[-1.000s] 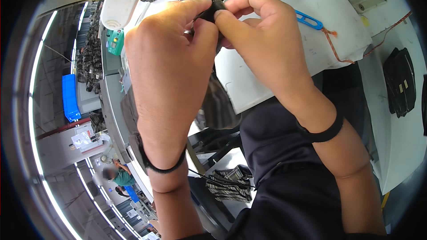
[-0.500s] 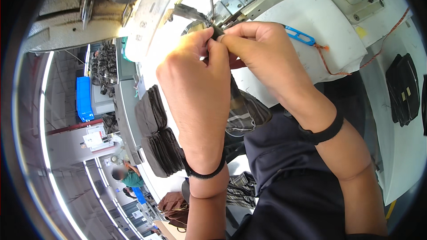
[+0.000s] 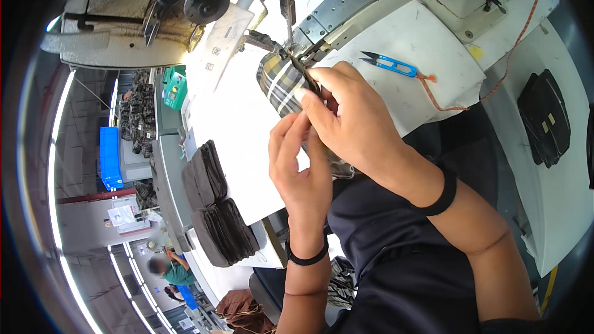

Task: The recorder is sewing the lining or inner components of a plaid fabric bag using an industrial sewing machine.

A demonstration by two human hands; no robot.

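So the right hand point(image 3: 352, 117) slants in from the lower right, thumb and index pinching the dark edge of the plaid cloth point(image 3: 278, 80), which sits on the white table point(image 3: 238, 176) right by the sewing machine's metal foot point(image 3: 289, 46). Left hand point(image 3: 301, 176) points pretty much straight up, fingers loosely curled, tips by the cloth's lower part; can't tell if they're gripping it. Blue snips point(image 3: 399, 68) lie off to the right.
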